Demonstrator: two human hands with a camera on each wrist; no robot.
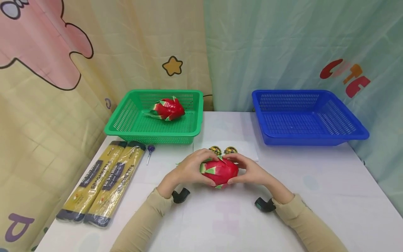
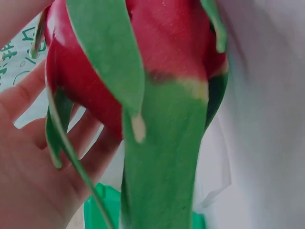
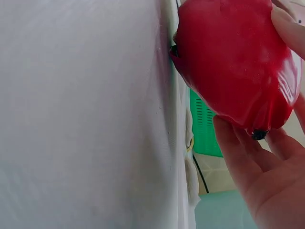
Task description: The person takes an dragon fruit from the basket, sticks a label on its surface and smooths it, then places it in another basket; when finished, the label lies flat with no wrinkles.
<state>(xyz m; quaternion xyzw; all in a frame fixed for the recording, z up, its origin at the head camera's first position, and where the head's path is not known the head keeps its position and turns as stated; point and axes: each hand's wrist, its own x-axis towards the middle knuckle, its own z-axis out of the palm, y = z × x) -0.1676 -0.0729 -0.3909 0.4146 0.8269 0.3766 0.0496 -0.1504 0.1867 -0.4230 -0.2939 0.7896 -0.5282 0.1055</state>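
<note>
Our left hand [image 1: 191, 168] and right hand [image 1: 253, 172] grip the red dragon fruit [image 1: 224, 170] from both sides, mid-worktop [image 1: 318, 196]; we see another dragon fruit [image 1: 168, 109] in the far-left green basket [image 1: 154, 134].

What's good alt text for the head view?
Someone's left hand and right hand grip a dragon fruit at a table. Behind sit a blue basket and a green basket holding another dragon fruit; left, two spaghetti packs.

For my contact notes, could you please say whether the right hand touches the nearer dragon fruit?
Touching. The right wrist view shows the right hand curled round the nearer dragon fruit, fingers meeting its skin.
</note>
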